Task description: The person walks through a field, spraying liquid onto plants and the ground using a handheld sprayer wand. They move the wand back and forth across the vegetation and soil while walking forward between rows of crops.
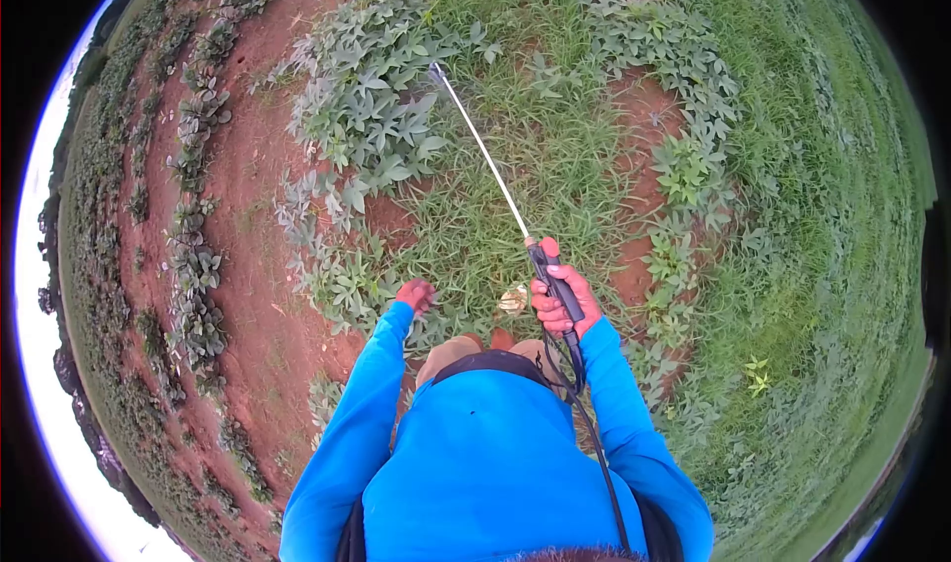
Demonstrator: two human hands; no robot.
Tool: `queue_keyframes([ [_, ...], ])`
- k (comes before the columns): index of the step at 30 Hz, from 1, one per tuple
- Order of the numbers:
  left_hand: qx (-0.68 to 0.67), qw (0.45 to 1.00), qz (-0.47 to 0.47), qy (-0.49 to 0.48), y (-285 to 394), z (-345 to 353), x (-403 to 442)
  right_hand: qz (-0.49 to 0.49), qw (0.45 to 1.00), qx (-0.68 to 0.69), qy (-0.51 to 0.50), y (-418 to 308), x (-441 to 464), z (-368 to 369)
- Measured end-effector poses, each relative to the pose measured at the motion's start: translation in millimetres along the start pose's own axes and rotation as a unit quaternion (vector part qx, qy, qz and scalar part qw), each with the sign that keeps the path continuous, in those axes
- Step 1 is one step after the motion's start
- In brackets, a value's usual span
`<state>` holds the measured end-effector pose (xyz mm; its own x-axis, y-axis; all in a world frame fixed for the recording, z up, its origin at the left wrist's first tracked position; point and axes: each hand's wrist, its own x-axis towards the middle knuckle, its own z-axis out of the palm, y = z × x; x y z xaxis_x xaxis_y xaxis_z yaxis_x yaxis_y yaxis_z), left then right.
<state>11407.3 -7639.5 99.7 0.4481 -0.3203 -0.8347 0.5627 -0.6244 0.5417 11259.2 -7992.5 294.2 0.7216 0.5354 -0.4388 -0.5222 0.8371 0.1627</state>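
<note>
In the head view my right hand (pixel 570 303) is wrapped round the black handle of a sprayer wand (pixel 485 156). Its thin pale tube slants up and to the left from the hand, and the dark nozzle (pixel 437 72) sits at the edge of broad-leaved plants (pixel 371 116). A black hose (pixel 592 428) runs from the handle down along my right side. My left hand (pixel 417 296) hangs low over the leaves to the left, away from the wand. It is small and slightly blurred, so how its fingers are held is unclear.
Grass (pixel 525 126) grows thickly ahead, between leafy plants on both sides. Reddish bare soil (pixel 253 166) stretches along the left, with another crop row (pixel 193 235) beyond it. Dense green growth (pixel 802 265) covers the right. A pale object (pixel 513 300) lies near my feet.
</note>
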Motion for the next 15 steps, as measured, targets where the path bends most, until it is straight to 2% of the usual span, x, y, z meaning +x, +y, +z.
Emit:
queue_keyframes([
  [4,-0.006,0.998,-0.056,0.011,-7,-4,13,-0.018,0.999,-0.026,0.033,-14,-4,8],
  [6,0.001,0.993,-0.121,0.013,-11,-6,18,-0.067,0.987,-0.088,0.113,-19,-12,17],
  [7,-0.055,0.992,-0.113,0.013,-11,-8,13,-0.068,0.987,-0.09,0.111,-21,-16,19],
  [8,-0.054,0.992,-0.112,0.014,-10,-9,11,-0.1,0.977,-0.099,0.159,-22,-21,20],
  [9,-0.044,0.992,-0.112,0.025,-4,-8,6,-0.131,0.963,-0.107,0.208,-23,-25,20],
  [10,-0.034,0.993,-0.111,0.035,3,-8,1,-0.133,0.963,-0.106,0.207,-27,-29,18],
  [12,-0.009,0.995,-0.096,0.034,17,-9,-5,-0.211,0.93,-0.116,0.278,-35,-37,13],
  [14,0.069,0.993,-0.086,0.042,29,-7,-4,-0.234,0.924,-0.103,0.285,-46,-44,10],
  [15,0.071,0.993,-0.086,0.04,28,-9,2,-0.276,0.908,-0.102,0.299,-53,-47,13],
])
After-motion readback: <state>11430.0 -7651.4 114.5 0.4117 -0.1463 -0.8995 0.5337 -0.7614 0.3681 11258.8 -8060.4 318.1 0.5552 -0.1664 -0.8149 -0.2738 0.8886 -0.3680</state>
